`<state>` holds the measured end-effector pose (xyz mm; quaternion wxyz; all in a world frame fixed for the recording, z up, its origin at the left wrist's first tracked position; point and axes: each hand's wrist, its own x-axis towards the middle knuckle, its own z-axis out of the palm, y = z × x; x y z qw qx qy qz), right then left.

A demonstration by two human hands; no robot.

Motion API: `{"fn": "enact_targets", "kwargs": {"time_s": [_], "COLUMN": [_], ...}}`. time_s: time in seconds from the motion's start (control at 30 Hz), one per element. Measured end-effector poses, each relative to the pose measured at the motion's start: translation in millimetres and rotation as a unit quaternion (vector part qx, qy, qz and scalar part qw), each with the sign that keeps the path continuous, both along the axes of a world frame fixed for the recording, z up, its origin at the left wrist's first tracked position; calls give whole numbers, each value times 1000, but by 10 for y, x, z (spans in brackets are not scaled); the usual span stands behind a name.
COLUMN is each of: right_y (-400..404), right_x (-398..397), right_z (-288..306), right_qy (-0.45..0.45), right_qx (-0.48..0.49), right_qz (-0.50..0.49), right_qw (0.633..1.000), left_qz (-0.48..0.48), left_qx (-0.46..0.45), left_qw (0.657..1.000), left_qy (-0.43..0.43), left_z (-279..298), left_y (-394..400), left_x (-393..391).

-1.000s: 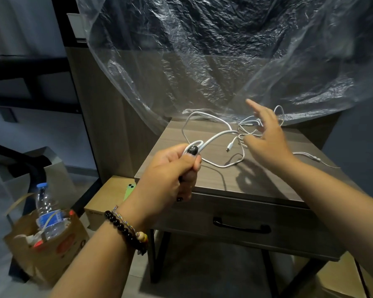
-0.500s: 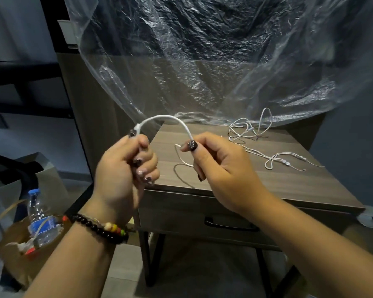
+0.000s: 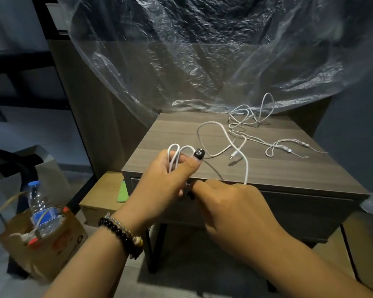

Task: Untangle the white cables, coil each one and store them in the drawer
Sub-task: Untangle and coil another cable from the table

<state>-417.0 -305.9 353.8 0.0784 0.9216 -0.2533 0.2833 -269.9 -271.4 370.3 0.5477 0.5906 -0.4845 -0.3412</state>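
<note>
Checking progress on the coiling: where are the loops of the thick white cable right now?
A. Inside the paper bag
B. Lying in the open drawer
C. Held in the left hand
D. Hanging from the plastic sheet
C: the left hand grips several loops of the thick white cable, while the drawer is closed.

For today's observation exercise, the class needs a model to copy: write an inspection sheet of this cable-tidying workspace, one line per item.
Surface: wooden side table, drawer below its top is closed.
Job's things: thick white cable, partly looped in the left hand, its tail on the table; thin white earphone cable in a loose heap at the back right.
Clutter: nothing seen on the table besides cables.
Hands: left hand grips the loops; right hand holds the same cable at the table's front edge.
Cables: both uncoiled, none stored.
Surroundings: clear plastic sheet hanging behind; paper bag with water bottle on the floor, left.
</note>
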Motion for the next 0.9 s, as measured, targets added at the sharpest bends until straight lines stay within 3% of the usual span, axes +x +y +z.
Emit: {"fn": "enact_targets", "kwargs": {"time_s": [0.33, 0.47, 0.63, 0.9], "right_y": [-3, -8, 20, 121], "right_x": [-159, -217, -346, -371], "right_z": [-57, -53, -90, -212], "right_qy": [-23, -18, -32, -38], "right_qx": [4, 28, 52, 181], "right_qz": [-40, -45, -53, 65], "right_qw": [999, 998, 997, 981], "left_qz": [25, 39, 70, 95], "left_qx": [-62, -84, -108, -152], "left_qw": [997, 989, 948, 936], "left_qy": [-27, 113, 291, 304], "left_z": [-123, -35, 43, 58], "left_y": [-262, -303, -338, -269], "left_x": [-258, -334, -194, -210]}}
